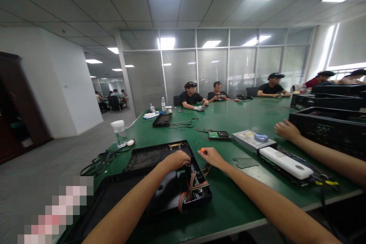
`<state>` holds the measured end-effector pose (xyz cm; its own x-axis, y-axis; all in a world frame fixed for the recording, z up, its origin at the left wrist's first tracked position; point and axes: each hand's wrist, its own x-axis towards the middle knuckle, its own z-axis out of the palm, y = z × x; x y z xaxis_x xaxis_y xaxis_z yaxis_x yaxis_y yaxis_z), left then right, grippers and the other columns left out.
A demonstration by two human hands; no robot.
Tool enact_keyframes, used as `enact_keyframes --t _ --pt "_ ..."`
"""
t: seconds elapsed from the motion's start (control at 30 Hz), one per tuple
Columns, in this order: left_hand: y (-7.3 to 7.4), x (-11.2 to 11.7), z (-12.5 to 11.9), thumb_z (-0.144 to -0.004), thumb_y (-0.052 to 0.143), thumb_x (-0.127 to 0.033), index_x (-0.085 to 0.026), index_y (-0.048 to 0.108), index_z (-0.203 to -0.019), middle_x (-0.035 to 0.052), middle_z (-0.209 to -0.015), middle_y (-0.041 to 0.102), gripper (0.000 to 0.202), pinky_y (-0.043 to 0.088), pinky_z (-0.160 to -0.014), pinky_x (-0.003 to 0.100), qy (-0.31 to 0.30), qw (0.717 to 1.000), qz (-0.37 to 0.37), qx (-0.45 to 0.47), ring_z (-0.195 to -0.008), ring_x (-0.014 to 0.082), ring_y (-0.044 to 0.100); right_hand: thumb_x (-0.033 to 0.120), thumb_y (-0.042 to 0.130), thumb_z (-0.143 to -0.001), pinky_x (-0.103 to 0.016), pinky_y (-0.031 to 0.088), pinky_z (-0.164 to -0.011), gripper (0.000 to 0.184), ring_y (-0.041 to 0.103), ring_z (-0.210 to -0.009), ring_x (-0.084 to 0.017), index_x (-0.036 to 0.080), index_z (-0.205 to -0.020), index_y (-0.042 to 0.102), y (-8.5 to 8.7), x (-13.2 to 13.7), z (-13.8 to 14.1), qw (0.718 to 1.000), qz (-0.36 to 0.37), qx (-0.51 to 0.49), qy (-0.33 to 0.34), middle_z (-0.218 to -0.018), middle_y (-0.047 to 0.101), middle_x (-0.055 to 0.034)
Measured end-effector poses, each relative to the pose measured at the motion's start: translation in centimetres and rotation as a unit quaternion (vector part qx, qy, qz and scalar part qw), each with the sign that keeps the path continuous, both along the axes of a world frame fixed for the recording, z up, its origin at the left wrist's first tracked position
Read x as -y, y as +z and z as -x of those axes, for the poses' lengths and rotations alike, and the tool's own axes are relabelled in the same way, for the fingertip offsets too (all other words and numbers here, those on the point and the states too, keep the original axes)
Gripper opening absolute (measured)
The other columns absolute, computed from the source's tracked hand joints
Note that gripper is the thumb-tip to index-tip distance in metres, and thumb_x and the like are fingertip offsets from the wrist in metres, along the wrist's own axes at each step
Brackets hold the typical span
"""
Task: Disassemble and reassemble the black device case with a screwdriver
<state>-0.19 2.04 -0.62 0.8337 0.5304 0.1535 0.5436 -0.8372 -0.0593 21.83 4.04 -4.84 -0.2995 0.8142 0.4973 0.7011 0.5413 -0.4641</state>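
An open black plastic case [160, 194] lies on the green table in front of me, with striped ribbon cables [190, 188] looping out at its right end. My left hand [177, 159] reaches over the case, its fingers curled down at the inner right side; whatever they pinch is hidden. Just right of the case, my right hand [213, 157] grips a screwdriver [203, 150] with an orange handle. Its thin shaft points up and left, away from the case.
On the green table [223, 206] stand a clear jar [120, 133], a circuit board [219, 135], a grey metal box [253, 139] and a white oblong device [286, 163]. Another person's hand [287, 130] rests beside a large black chassis [328, 131]. Several people sit across the table.
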Motion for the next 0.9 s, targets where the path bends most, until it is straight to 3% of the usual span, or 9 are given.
enact_keyframes --t 0.17,0.33,0.47,0.63,0.9 --pt "-1.8 0.9 0.5 -0.087 0.039 -0.017 -0.016 0.057 -0.088 0.0041 -0.087 0.061 0.018 0.040 -0.078 0.022 0.014 0.999 -0.001 0.051 -0.083 0.0147 0.055 0.046 0.040 -0.080 -0.021 0.028 -0.050 0.042 0.043 -0.049 -0.011 0.014 -0.059 0.057 -0.1 -0.2 -0.3 1.000 -0.011 0.002 0.008 -0.051 0.052 0.0005" --pt "-1.9 1.4 0.8 -0.084 0.043 -0.015 -0.016 0.056 -0.093 0.0037 -0.088 0.061 0.016 0.041 -0.078 0.022 0.026 0.990 0.028 0.134 -0.083 0.0137 0.055 0.045 0.041 -0.080 -0.021 0.027 -0.049 0.040 0.043 -0.049 -0.011 0.015 -0.058 0.057 -0.2 -0.2 -0.3 0.999 -0.017 0.020 0.018 -0.051 0.053 -0.0002" --pt "-2.2 1.0 0.7 -0.077 0.052 -0.012 -0.014 0.054 -0.106 0.0027 -0.086 0.064 0.029 0.044 -0.072 0.019 0.050 0.973 0.082 0.210 -0.076 0.0112 0.058 0.045 0.041 -0.079 -0.021 0.027 -0.049 0.040 0.044 -0.050 -0.012 0.015 -0.058 0.057 -0.2 -0.2 -0.5 0.999 -0.020 0.027 0.020 -0.050 0.053 -0.0003" --pt "-2.9 0.2 0.6 -0.076 0.055 -0.016 -0.016 0.067 -0.081 0.0023 -0.082 0.067 0.013 0.043 -0.078 0.021 0.057 0.975 0.062 0.205 -0.079 0.0134 0.061 0.044 0.041 -0.080 -0.021 0.028 -0.050 0.039 0.045 -0.050 -0.011 0.015 -0.058 0.056 -0.3 -0.2 -0.6 0.999 -0.030 0.032 0.022 -0.052 0.054 -0.0003" --pt "-2.8 0.5 0.6 -0.082 0.048 -0.016 -0.016 0.067 -0.087 0.0031 -0.088 0.067 0.019 0.041 -0.080 0.019 0.011 0.983 0.066 0.174 -0.082 0.0120 0.060 0.042 0.044 -0.079 -0.022 0.028 -0.050 0.035 0.043 -0.051 -0.010 0.015 -0.059 0.054 0.5 0.2 -0.7 0.999 -0.011 0.028 0.042 -0.054 0.052 0.0003"
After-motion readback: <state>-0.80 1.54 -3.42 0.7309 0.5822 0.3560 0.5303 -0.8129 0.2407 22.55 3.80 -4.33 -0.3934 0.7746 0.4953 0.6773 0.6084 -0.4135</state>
